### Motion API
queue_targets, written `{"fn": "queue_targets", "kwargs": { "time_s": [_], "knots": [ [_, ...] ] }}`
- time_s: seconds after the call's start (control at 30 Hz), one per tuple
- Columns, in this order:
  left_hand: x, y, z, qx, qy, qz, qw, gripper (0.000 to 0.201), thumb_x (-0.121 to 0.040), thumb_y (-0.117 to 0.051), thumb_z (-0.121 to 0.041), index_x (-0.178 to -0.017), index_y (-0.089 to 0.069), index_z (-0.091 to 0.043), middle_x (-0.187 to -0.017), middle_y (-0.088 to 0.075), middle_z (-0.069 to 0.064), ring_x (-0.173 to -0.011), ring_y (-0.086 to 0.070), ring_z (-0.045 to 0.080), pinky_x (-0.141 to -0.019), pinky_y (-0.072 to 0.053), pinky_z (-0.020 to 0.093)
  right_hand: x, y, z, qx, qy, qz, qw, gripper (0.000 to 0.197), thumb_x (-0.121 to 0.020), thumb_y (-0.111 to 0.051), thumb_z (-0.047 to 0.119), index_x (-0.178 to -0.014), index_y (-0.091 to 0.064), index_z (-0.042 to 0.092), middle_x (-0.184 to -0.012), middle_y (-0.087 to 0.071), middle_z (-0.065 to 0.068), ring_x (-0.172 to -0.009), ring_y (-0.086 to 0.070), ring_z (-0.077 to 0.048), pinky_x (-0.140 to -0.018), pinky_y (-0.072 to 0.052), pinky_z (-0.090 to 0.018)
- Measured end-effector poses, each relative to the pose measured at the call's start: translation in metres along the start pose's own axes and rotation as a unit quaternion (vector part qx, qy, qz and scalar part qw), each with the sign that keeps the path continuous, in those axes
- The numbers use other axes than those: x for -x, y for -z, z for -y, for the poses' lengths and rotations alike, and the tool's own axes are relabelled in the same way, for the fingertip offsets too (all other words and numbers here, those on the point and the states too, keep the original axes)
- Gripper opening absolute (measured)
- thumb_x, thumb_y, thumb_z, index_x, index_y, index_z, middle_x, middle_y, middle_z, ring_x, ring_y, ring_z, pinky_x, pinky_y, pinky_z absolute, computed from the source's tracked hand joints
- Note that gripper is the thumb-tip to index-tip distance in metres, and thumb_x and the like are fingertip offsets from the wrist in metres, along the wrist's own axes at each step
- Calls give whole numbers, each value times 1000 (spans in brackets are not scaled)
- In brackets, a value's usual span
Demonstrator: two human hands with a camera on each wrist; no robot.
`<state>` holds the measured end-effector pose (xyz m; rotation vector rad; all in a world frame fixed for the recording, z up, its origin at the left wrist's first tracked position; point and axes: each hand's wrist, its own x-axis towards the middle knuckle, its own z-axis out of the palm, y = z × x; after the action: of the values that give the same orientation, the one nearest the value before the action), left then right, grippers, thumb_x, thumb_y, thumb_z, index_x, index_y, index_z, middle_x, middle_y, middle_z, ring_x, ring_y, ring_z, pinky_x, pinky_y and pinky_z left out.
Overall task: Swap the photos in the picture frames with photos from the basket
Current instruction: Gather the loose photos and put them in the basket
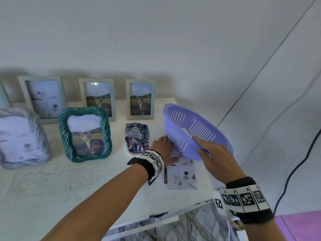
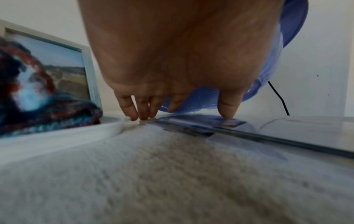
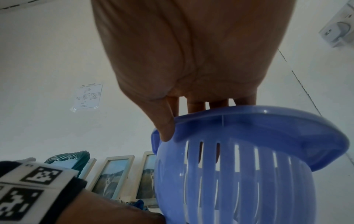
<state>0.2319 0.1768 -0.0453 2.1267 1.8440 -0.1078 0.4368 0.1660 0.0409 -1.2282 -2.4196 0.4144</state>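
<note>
While the right hand (image 1: 217, 159) holds a purple slotted basket (image 1: 189, 126) tipped on its side above the far right corner of the desk (image 1: 69, 180), its thumb lies along the outside of the rim and its fingers (image 3: 197, 106) curl over the rim to the inside, clamped on it. A white corner of paper shows inside the tilted basket. Below it, a small pile of loose photos (image 1: 180, 176) lies flat on the desk, partly under the basket. The left hand (image 1: 164, 150) rests on the pile, palm down, with fingers (image 2: 134, 109) spread and fairly straight, fingertips pressing on the photos' edge and the thumb on top of them.

Just left of that hand sits a white dish (image 1: 129, 152) holding a bunched striped cloth (image 1: 137, 138) in red, white and blue. Along the wall stand three pale upright frames: the two on the right (image 1: 98, 99) (image 1: 141, 99) show a cat in a field, the left one (image 1: 42, 98) a pale picture with a cup. In front stand a green twisted-rope frame (image 1: 85, 134) with the cat photo and a silver twisted frame (image 1: 22, 138) with the pale cup picture. A black cable (image 1: 295, 171) hangs at the right.
</note>
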Motion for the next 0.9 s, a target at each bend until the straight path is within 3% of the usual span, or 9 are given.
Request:
{"fn": "queue_targets", "kwargs": {
  "time_s": [0.17,0.43,0.5,0.57,0.63,0.77,0.9],
  "knots": [
    [9,-7,0,-40,-12,-12,999,82,-94,-37,-62,-154,-13,-12,-159,-18,11,-143,-22,28,-112,-27,45,8,-5,-3,-4,14,10,1000,45,-95,-58,18,-139,-51,21,-95,-68,-3,-85,-64,-19,-76,-55,-41],
    [68,-36,7,-52,-49,20,997,79,-99,-21,-59,-155,1,-8,-163,4,13,-151,0,26,-121,-5,39,29,-11,5,13,18,12,1000,45,-94,-60,17,-138,-53,21,-91,-68,-1,-82,-63,-21,-72,-54,-41],
    [87,-43,13,-52,-55,27,997,88,-92,-2,-70,-155,4,-9,-163,8,12,-151,3,25,-121,-1,37,38,-16,13,23,27,8,999,44,-92,-61,16,-136,-55,20,-86,-66,0,-77,-61,-22,-67,-53,-42],
    [107,-45,17,-51,-63,37,996,109,-71,23,-77,-155,5,-9,-162,10,11,-151,5,24,-120,3,34,48,-23,23,39,49,4,998,44,-91,-62,15,-134,-57,17,-78,-62,0,-68,-58,-23,-60,-52,-42],
    [125,-47,19,-57,-57,44,996,112,-62,26,-70,-154,7,-9,-162,13,11,-151,7,24,-118,8,32,59,-32,34,48,67,6,997,43,-89,-61,17,-132,-58,15,-75,-60,1,-64,-54,-22,-54,-50,-41],
    [150,-52,27,-49,-34,47,997,111,-63,26,-70,-154,8,-9,-162,13,11,-151,8,24,-110,16,29,81,-53,54,74,68,31,994,45,-87,-59,23,-131,-56,16,-72,-55,2,-61,-50,-21,-50,-47,-40],
    [165,-57,31,-43,-25,56,997,128,-49,43,-74,-154,8,-9,-162,12,12,-151,7,24,-111,14,29,97,-57,74,96,59,8,994,43,-91,-49,32,-131,-53,19,-85,-56,2,-70,-50,-21,-60,-48,-35]
  ]
}}
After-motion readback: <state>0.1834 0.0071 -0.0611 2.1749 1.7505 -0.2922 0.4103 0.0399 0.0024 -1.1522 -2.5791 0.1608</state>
